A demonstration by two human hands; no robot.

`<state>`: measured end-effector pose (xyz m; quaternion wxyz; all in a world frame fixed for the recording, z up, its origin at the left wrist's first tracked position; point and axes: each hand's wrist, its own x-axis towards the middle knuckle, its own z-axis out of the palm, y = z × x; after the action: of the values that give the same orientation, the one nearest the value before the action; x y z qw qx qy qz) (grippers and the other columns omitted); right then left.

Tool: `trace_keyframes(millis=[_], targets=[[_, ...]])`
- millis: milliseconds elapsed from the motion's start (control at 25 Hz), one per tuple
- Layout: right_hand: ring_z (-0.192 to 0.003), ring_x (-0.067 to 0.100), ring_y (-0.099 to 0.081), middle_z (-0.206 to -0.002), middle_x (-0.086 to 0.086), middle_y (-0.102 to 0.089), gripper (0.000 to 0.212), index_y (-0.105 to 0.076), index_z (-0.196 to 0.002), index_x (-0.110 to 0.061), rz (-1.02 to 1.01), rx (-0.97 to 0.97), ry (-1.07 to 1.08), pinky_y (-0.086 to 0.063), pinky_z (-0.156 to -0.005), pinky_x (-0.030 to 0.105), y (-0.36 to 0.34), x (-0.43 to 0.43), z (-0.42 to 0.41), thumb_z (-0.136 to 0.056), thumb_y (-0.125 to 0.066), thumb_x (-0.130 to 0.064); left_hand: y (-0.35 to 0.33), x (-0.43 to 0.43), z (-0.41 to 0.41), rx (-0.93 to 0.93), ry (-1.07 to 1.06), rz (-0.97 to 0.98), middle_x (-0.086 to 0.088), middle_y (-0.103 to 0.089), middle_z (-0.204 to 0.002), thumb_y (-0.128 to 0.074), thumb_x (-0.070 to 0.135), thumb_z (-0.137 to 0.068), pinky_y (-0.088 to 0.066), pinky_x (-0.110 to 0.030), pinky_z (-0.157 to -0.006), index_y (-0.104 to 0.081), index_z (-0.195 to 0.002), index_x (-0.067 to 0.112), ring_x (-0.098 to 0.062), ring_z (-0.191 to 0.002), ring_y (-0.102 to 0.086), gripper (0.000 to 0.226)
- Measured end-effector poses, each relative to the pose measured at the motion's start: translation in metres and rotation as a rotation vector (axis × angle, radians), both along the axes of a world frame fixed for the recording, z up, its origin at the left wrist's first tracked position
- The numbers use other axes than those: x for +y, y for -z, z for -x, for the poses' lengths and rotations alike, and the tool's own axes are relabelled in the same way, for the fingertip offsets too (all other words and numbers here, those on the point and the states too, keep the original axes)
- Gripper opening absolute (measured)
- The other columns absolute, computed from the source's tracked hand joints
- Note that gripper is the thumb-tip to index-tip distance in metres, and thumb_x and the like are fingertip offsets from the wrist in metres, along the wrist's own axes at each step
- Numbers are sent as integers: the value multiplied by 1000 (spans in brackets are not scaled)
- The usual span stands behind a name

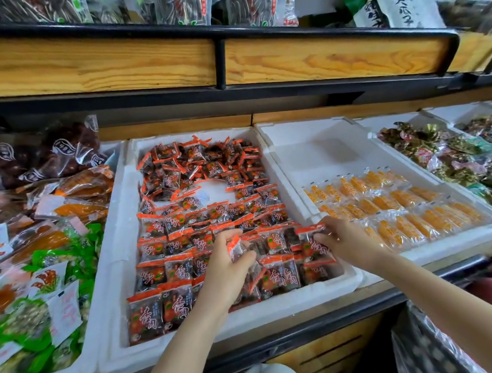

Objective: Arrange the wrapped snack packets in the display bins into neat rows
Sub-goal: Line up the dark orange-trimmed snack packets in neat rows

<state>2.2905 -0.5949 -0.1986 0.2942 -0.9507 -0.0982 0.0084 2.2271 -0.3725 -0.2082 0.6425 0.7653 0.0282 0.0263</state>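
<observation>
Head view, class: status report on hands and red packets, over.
Left hand pinching one red packet. Right hand gripping second packet. Front rows neat, back pile loose. Nothing in the way.

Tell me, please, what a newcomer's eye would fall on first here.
The red packets filling the middle foam bin stand out: neat rows in front, a loose heap behind. Over the front rows, the left grip and right grip each hold one packet. To the right, orange packets lie in tidy rows.
</observation>
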Motion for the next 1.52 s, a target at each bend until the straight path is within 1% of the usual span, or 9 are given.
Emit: trace_keyframes(millis=[200, 400, 520, 680, 800, 880, 1080, 1320, 1520], targets=[[-58, 6, -47, -73, -4, -52, 14, -47, -112, -14, 173, 132, -122, -39, -51, 15, 26, 9, -12, -98, -46, -16, 1, 4, 3, -64, -8, -33, 24, -34, -128, -65, 17, -89, -25, -29, -102, -43, -132, 37, 2, -120, -27, 52], [-69, 12, -61, -79, 0, -58, 10, -46, -108, -14, -35, 204, -51, -54, -60, 23, 25, 15, -16, -97, -46, -12, 9, 3, 0, -28, -81, 26, 21, -36, -124, -71, 23, -84, -27, -29, -98, -46, -129, 32, -2, -116, -30, 52], [-70, 16, -56, -75, -2, -54, 19, -51, -116, -13, 110, 190, -109, -53, -74, 37, 34, 22, -16, -98, -46, -15, 9, 2, 0, -36, -100, 67, 20, -39, -122, -71, 24, -84, -29, -27, -96, -49, -126, 32, -1, -115, -33, 48], [-67, 12, -55, -74, -8, -52, 28, -52, -125, -13, 174, 177, -139, -52, -71, 28, 30, 25, -18, -98, -46, -17, 13, 2, -2, -9, -124, 124, 14, -53, -113, -71, 31, -84, -38, -28, -93, -55, -114, 27, -6, -108, -47, 35], [-84, 14, -61, -101, -3, -60, 37, -47, -135, -18, 342, 108, -159, -49, -76, 23, 24, 25, -9, -98, -48, -23, 15, -4, 0, 33, -165, 145, -3, -54, -72, -68, 31, -86, -44, -28, -68, -53, -79, 11, -14, -71, -53, 26], [-96, 14, -58, -133, 1, -48, 45, -39, -140, -24, 415, -8, -136, -47, -82, 24, 17, 26, 2, -96, -50, -27, 16, -10, 1, 54, -155, 215, -13, -65, -79, -66, 28, -88, -51, -40, -79, -60, -86, 2, -25, -80, -63, 26], [-87, 9, -65, -111, -2, -62, 31, -52, -119, -24, -379, 167, -199, -56, -78, 26, -7, 35, 47, -89, -60, -23, 14, -25, 1, 104, -24, 406, -7, -73, -95, -65, 30, -86, -47, -50, -98, -67, -100, 12, -24, -97, -68, 23], [-68, 8, -66, -83, -5, -67, 21, -63, -101, -18, -463, 78, -119, -56, -60, 26, -4, 29, 67, -83, -68, -10, 16, -43, 2, 165, 51, 452, -7, -70, -108, -52, 35, -96, -51, -45, -95, -59, -118, 20, -22, -102, -66, 28], [-75, 2, -64, -85, -9, -68, 18, -67, -95, -21, -280, -228, -180, -54, -71, 21, 12, 14, 83, -82, -69, -8, 24, -55, 19, 235, 207, 487, -6, -69, -105, -56, 31, -94, -54, -33, -79, -54, -124, 13, -16, -92, -68, 35]])
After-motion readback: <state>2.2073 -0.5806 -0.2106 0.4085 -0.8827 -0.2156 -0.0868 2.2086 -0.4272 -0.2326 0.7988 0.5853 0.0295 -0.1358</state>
